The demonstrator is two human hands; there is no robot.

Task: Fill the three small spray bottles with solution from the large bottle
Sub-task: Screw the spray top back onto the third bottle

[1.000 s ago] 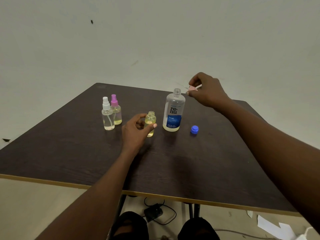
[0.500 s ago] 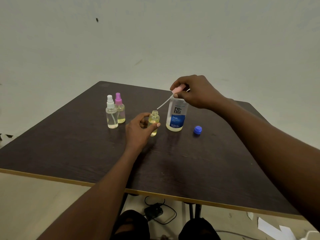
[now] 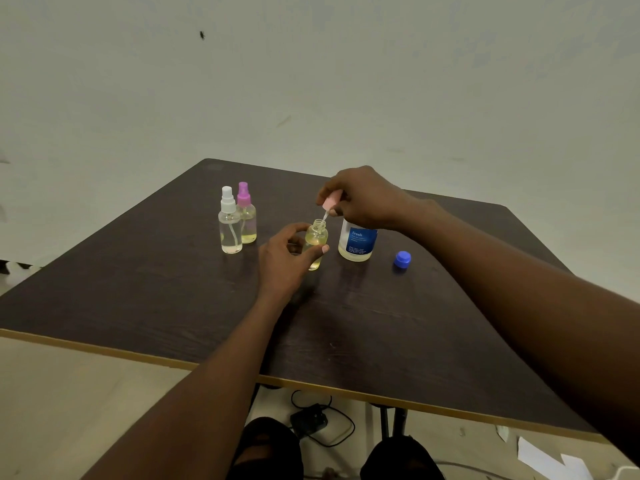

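on the dark bench (image 3: 173, 299), the left hand (image 3: 284, 261) grips the open small bottle (image 3: 316, 241); the right hand (image 3: 363, 199) pinches the pink spray cap (image 3: 329, 203) just above its mouth.

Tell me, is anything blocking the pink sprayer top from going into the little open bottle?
Nothing visible does. The right hand holds the pink sprayer top just above the open small bottle, its thin tube already at the neck, and the left hand grips only the bottle's side.

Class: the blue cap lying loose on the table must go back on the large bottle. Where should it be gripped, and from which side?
Pinch the blue cap across its side wall, fingers coming down from above. It sits alone on the table, right of the large bottle, with bare table all round, so nothing blocks a top-down approach.
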